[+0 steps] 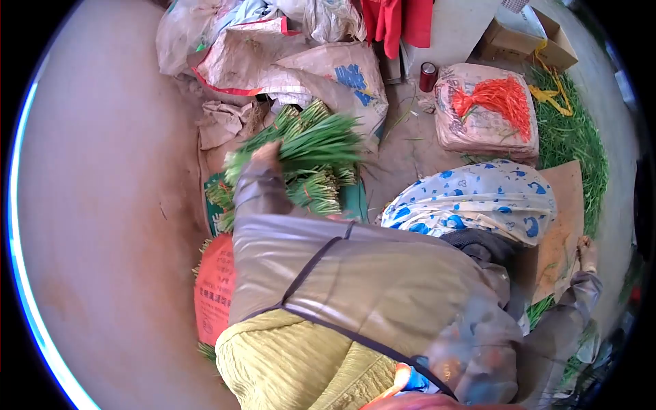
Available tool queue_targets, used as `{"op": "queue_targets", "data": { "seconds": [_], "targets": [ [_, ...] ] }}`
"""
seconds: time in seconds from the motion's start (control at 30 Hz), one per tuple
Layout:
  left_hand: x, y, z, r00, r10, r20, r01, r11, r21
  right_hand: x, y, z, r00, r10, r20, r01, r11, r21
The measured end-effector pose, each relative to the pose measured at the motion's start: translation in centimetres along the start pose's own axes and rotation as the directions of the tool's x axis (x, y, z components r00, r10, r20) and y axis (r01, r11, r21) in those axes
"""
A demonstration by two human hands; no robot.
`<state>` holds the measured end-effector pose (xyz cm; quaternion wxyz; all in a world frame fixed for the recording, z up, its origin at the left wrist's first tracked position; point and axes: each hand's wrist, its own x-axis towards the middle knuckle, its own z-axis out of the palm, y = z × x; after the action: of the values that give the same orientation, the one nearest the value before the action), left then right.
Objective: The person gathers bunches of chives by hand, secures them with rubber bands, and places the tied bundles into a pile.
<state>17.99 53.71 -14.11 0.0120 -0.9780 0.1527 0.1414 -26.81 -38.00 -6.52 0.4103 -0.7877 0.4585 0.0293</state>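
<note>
My left hand (268, 154), at the upper left, is closed around a bundle of long green chives (321, 140), blurred by motion at its leafy end. The bundle is above several more tied chive bundles (318, 191), their pale cut ends showing, piled on a green sack (354, 201). Far to the right, my right hand (587, 255) is beside the edge of a brown cardboard sheet (562, 232), close to loose green leaves (577, 154). Its fingers are too small to make out whether they grip anything. My sleeves and a plastic-looking apron (369, 273) cover the middle.
Orange-red ties (495, 102) lie on a wrapped block (454, 140). Nearby are a dark red can (428, 77), a cardboard box (557, 44) and woven sacks (328, 72). A blue-patterned white cloth (471, 195) covers my knee. At left are a red bag (214, 294) and a wall (116, 205).
</note>
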Motion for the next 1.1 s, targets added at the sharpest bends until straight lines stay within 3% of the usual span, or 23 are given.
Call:
{"op": "queue_targets", "data": {
  "seconds": [0.03, 0.1, 0.2, 0.23, 0.33, 0.37, 0.4, 0.43, 0.47, 0.5, 0.53, 0.57, 0.6, 0.67, 0.7, 0.73, 0.77, 0.8, 0.87, 0.9, 0.97, 1.0, 1.1],
  "targets": [
    [-1.6, -3.1, 1.5, 0.994, 0.004, -0.105, -0.009, 0.999, -0.044, -0.1, 0.4, -0.2, 1.000, 0.019, -0.004, -0.019, 1.000, 0.018],
    [-4.6, -6.0, -0.9, 0.987, -0.114, 0.113, 0.110, 0.993, 0.039, -1.0, -0.5, -1.2, 0.979, 0.164, -0.121, -0.188, 0.958, -0.218],
    [-5.2, -11.3, -0.9, 0.899, -0.271, 0.345, 0.200, 0.953, 0.227, -2.7, 0.4, -2.1, 0.977, 0.215, 0.008, -0.214, 0.974, -0.069],
    [-4.6, -12.4, -1.0, 0.869, -0.321, 0.378, 0.226, 0.935, 0.274, -3.8, 0.1, -1.6, 0.973, 0.226, -0.052, -0.228, 0.973, -0.037],
    [0.5, -10.2, 0.1, 0.885, -0.359, 0.297, 0.260, 0.909, 0.326, -4.3, 3.5, -2.3, 0.981, 0.180, -0.068, -0.186, 0.978, -0.091],
    [3.3, -8.1, 1.3, 0.920, -0.312, 0.236, 0.235, 0.923, 0.304, -6.8, -0.8, -0.5, 0.958, 0.261, -0.116, -0.283, 0.925, -0.252],
    [6.3, -4.3, 2.4, 0.964, -0.218, 0.150, 0.181, 0.957, 0.228, -7.5, -0.8, 0.0, 0.965, 0.242, -0.103, -0.258, 0.947, -0.191],
    [9.6, 1.0, 4.1, 0.996, -0.073, 0.051, 0.071, 0.996, 0.047, -8.0, 0.3, 1.5, 0.971, 0.216, -0.100, -0.227, 0.966, -0.124],
    [12.2, 7.0, 5.5, 0.998, 0.057, -0.025, -0.061, 0.985, -0.162, -9.5, -0.6, 4.2, 0.961, 0.182, -0.209, -0.175, 0.983, 0.050],
    [13.7, 14.0, 6.0, 0.993, 0.117, -0.016, -0.109, 0.856, -0.506, -9.2, 0.7, 4.8, 0.970, 0.095, -0.225, -0.116, 0.990, -0.083],
    [15.3, 19.6, 8.5, 0.947, 0.287, -0.145, -0.322, 0.869, -0.377, -9.1, 1.7, 5.4, 0.971, 0.007, -0.239, -0.060, 0.974, -0.217],
    [15.7, 25.7, 8.0, 0.847, 0.525, -0.084, -0.488, 0.704, -0.516, -8.8, 4.2, 6.8, 0.968, 0.023, -0.249, -0.113, 0.929, -0.353],
    [14.2, 31.3, 7.5, 0.777, 0.582, -0.240, -0.613, 0.614, -0.497, -8.5, 6.9, 8.1, 0.965, 0.040, -0.259, -0.164, 0.861, -0.481],
    [12.7, 40.1, 4.7, 0.656, 0.727, -0.202, -0.726, 0.534, -0.433, -9.6, 6.1, 12.4, 0.960, 0.098, -0.262, -0.225, 0.829, -0.513],
    [12.8, 43.1, 4.8, 0.634, 0.747, -0.203, -0.742, 0.512, -0.432, -10.8, 5.8, 14.0, 0.978, 0.049, -0.205, -0.137, 0.888, -0.439],
    [13.4, 46.1, 5.0, 0.612, 0.779, -0.135, -0.736, 0.500, -0.456, -13.4, 2.3, 15.2, 0.973, 0.110, -0.202, -0.174, 0.926, -0.336],
    [14.1, 48.6, 5.2, 0.587, 0.808, -0.061, -0.727, 0.492, -0.479, -14.1, 4.1, 17.1, 0.953, -0.078, -0.293, -0.003, 0.964, -0.265],
    [16.3, 50.8, 7.8, 0.565, 0.823, -0.059, -0.739, 0.473, -0.480, -15.5, 1.5, 17.4, 0.958, 0.068, -0.278, -0.096, 0.991, -0.089],
    [20.5, 54.0, 14.9, 0.628, 0.776, 0.062, -0.581, 0.520, -0.627, -17.0, -0.2, 18.1, 0.957, 0.218, -0.190, -0.199, 0.973, 0.115],
    [17.4, 55.2, 7.5, 0.666, 0.715, 0.212, -0.526, 0.652, -0.546, -17.6, -0.2, 18.8, 0.947, 0.255, -0.195, -0.224, 0.960, 0.170],
    [17.0, 57.8, 5.7, 0.694, 0.679, 0.241, -0.493, 0.692, -0.528, -18.8, 1.5, 20.1, 0.925, 0.323, -0.201, -0.248, 0.913, 0.323],
    [17.0, 59.0, 4.8, 0.733, 0.630, 0.259, -0.447, 0.732, -0.514, -19.3, 3.6, 21.2, 0.941, 0.250, -0.227, -0.181, 0.940, 0.289],
    [17.4, 62.2, 3.7, 0.754, 0.618, 0.223, -0.454, 0.735, -0.503, -20.7, 3.3, 22.1, 0.935, 0.298, -0.194, -0.250, 0.939, 0.237]
  ]
}}
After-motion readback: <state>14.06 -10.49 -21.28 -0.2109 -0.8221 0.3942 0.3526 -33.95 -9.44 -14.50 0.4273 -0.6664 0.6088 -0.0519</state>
